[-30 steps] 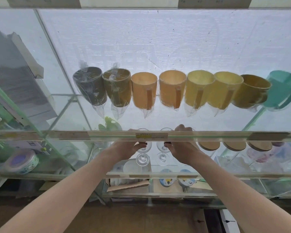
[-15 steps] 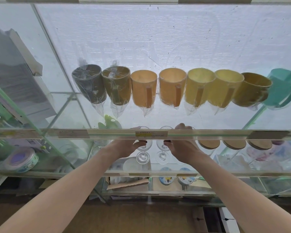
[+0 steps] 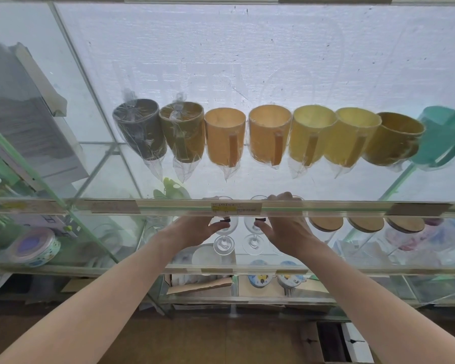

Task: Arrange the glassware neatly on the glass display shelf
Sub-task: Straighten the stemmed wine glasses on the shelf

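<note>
Up front, a yellow price label (image 3: 236,208) was stuck on the edge of the glass shelf (image 3: 326,207), its print too small to read. Under that shelf stood two stemmed wine glasses (image 3: 224,233) side by side, each bearing a small dark sticker. The left hand (image 3: 195,231) cupped the left glass's bowl, thumb on it; the right hand (image 3: 284,232) wrapped around the right wine glass (image 3: 253,232), fingers curled behind its rim.
</note>
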`<action>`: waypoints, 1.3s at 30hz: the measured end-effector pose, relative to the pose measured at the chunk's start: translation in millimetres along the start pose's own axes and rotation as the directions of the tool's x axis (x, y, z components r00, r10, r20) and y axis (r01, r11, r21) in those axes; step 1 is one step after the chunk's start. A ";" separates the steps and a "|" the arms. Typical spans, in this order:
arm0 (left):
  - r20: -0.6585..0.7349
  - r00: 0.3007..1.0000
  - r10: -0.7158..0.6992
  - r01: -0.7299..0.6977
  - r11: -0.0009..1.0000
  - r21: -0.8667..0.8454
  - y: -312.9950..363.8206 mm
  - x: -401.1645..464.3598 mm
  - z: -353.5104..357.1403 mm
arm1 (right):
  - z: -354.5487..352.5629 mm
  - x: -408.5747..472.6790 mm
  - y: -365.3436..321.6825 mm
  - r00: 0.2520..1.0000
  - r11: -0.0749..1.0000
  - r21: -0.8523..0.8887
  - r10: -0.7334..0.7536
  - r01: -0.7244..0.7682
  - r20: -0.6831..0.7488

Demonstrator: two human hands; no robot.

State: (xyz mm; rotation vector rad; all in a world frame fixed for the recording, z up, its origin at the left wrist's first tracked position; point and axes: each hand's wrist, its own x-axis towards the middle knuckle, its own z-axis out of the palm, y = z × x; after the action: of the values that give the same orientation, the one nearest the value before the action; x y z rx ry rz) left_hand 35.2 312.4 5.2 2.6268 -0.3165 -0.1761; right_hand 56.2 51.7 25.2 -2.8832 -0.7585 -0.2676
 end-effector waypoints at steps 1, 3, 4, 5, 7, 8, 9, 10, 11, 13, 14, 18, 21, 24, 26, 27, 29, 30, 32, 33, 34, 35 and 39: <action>-0.010 1.000 0.020 -0.020 1.000 -0.006 0.3 0.1 0.1 | -0.5 -1.3 -0.1 1.000 1.000 0.021 -0.001 0.001 -0.005; -0.040 0.998 0.053 -0.052 0.999 0.010 1.0 -0.1 1.0 | -2.2 -4.4 -1.4 1.000 0.998 0.067 -0.015 0.017 -0.025; -0.059 0.996 0.069 -0.067 0.997 0.027 1.0 -0.5 1.7 | -3.4 -5.9 -2.1 0.999 0.995 0.092 -0.020 0.023 -0.031; -0.077 0.993 0.086 -0.083 0.996 0.043 0.8 -1.2 2.4 | -4.4 -7.6 -2.9 0.999 0.993 0.116 -0.021 0.025 -0.033; -0.104 0.987 0.122 -0.116 0.991 0.064 -0.3 -2.5 2.9 | -4.3 -11.7 -6.3 0.999 0.991 0.136 -0.013 0.017 -0.031; -0.122 0.982 0.143 -0.135 0.988 0.067 -0.8 -3.3 3.0 | -3.7 -14.7 -8.6 1.000 0.991 0.131 -0.007 0.010 -0.026; -0.147 0.976 0.163 -0.155 0.986 0.067 -1.4 -4.0 2.9 | -2.8 -18.3 -11.2 1.000 0.993 0.119 -0.004 0.006 -0.022; -0.173 0.969 0.177 -0.168 0.984 0.067 -1.7 -4.9 2.5 | -1.9 -22.3 -13.8 1.000 0.994 0.106 -0.008 0.010 -0.023; -0.195 0.964 0.179 -0.169 0.983 0.069 -2.2 -6.4 2.2 | -1.0 -26.1 -16.5 0.999 0.995 0.094 -0.022 0.024 -0.027; -0.221 0.962 0.159 -0.148 0.987 0.065 -2.0 -10.4 1.7 | -0.6 -32.4 -22.0 0.997 0.994 0.085 -0.060 0.063 -0.042; -0.230 0.962 0.147 -0.136 0.989 0.060 -1.1 -12.9 1.6 | -0.8 -34.4 -24.9 0.995 0.992 0.088 -0.081 0.085 -0.053; -0.297 0.937 0.181 -0.164 0.983 0.082 6.4 -19.4 0.4 | -1.1 -37.6 -33.6 0.988 0.986 0.101 -0.122 0.132 -0.098; -0.324 0.934 0.150 -0.133 0.988 0.074 11.1 -25.9 -2.2 | -1.8 -39.1 -37.1 0.984 0.981 0.113 -0.147 0.158 -0.102; -0.286 0.954 0.093 -0.082 0.995 0.050 14.1 -36.4 -2.7 | -0.3 -40.0 -40.4 0.978 0.978 0.100 -0.172 0.184 -0.122; -0.253 0.967 0.038 -0.025 0.998 0.055 18.6 -37.3 -1.8 | -0.9 -37.6 -40.0 0.979 0.983 0.096 -0.142 0.157 -0.146; -0.232 0.973 0.003 0.015 0.997 0.079 20.2 -33.6 -1.2 | -1.7 -35.9 -38.8 0.981 0.988 0.089 -0.115 0.130 -0.154; -0.188 0.978 -0.087 0.113 0.984 0.136 24.0 -24.8 -1.4 | -2.6 -32.3 -33.6 0.985 0.993 0.089 -0.067 0.082 -0.157; -0.174 0.978 -0.117 0.145 0.978 0.154 25.5 -20.7 -1.1 | -2.5 -30.6 -29.8 0.988 0.994 0.089 -0.046 0.059 -0.148; -0.184 0.974 -0.129 0.157 0.976 0.150 28.0 -16.6 2.1 | -1.6 -28.4 -20.5 0.994 0.996 0.085 0.001 0.008 -0.106; -0.194 0.973 -0.125 0.155 0.977 0.147 28.4 -15.3 3.3 | -1.5 -26.6 -15.8 0.995 0.996 0.084 0.020 -0.012 -0.094; -0.203 0.971 -0.122 0.153 0.978 0.143 28.8 -14.3 4.7 | -1.6 -25.0 -11.1 0.996 0.996 0.085 0.033 -0.026 -0.088; -0.211 0.970 -0.123 0.154 0.979 0.137 28.7 -12.9 5.9 | -1.9 -23.0 -7.0 0.996 0.996 0.085 0.041 -0.034 -0.085; -0.173 0.974 -0.146 0.164 0.982 0.095 23.6 -6.2 9.2 | -2.7 -15.7 1.3 0.997 0.998 0.059 0.037 -0.033 -0.064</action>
State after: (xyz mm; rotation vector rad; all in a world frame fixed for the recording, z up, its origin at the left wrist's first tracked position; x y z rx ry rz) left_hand 23.0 289.6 8.9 2.7528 -0.0651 0.0087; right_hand 43.0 42.7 24.4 -2.8156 -0.6925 -0.3283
